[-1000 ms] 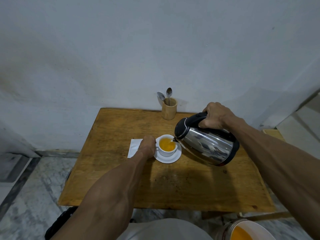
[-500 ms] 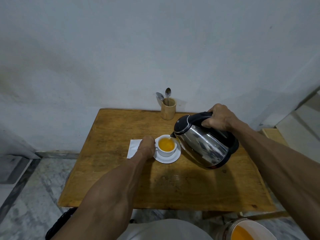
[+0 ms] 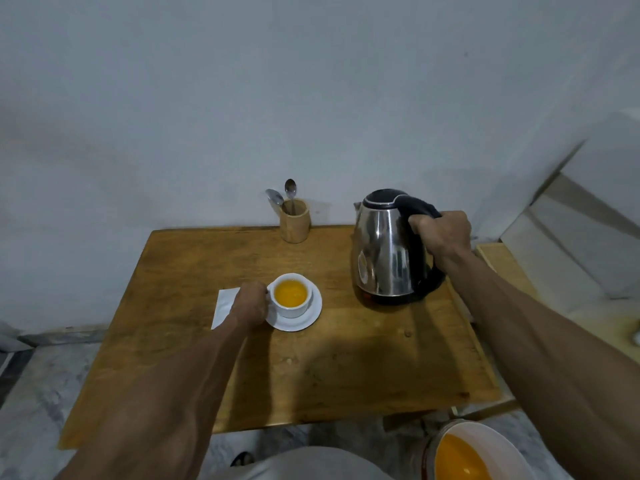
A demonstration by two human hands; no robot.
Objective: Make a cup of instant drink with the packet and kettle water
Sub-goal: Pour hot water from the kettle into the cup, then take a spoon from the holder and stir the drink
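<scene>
A white cup (image 3: 290, 295) holding orange liquid sits on a white saucer (image 3: 304, 320) near the middle of the wooden table (image 3: 194, 334). My left hand (image 3: 250, 305) is closed at the cup's left side, where the handle is hidden. A steel kettle (image 3: 389, 254) with a black lid and handle stands upright on the table's right side. My right hand (image 3: 441, 233) grips its handle. A white packet (image 3: 224, 303) lies flat just left of the cup, partly under my left hand.
A wooden holder (image 3: 295, 220) with two spoons stands at the table's back edge against the wall. A white bucket (image 3: 474, 452) with orange liquid sits on the floor at lower right. Another wooden surface (image 3: 498, 261) adjoins the table's right side.
The kettle was tilted with its spout over the cup; it has swung back right and now stands upright on the table. My left hand has stayed at the cup.
</scene>
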